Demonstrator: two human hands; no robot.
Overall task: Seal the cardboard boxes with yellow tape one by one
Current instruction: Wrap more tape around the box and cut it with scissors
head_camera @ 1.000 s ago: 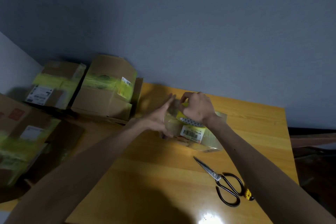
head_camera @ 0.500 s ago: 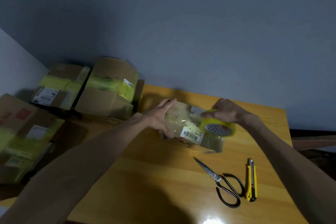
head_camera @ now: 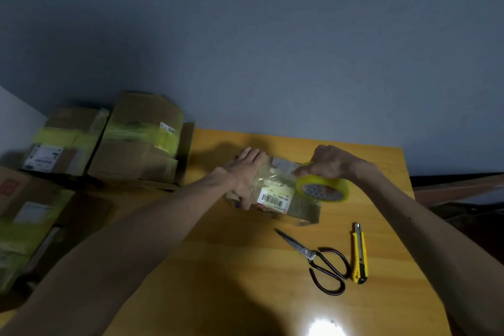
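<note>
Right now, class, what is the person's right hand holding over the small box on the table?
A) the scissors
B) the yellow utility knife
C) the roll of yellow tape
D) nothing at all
C: the right hand grips the roll of yellow tape over the right end of the small box, while the scissors and the utility knife lie untouched on the table.

scissors (head_camera: 309, 252) beside yellow knife (head_camera: 359, 254) (both on table (head_camera: 218, 267))
</note>
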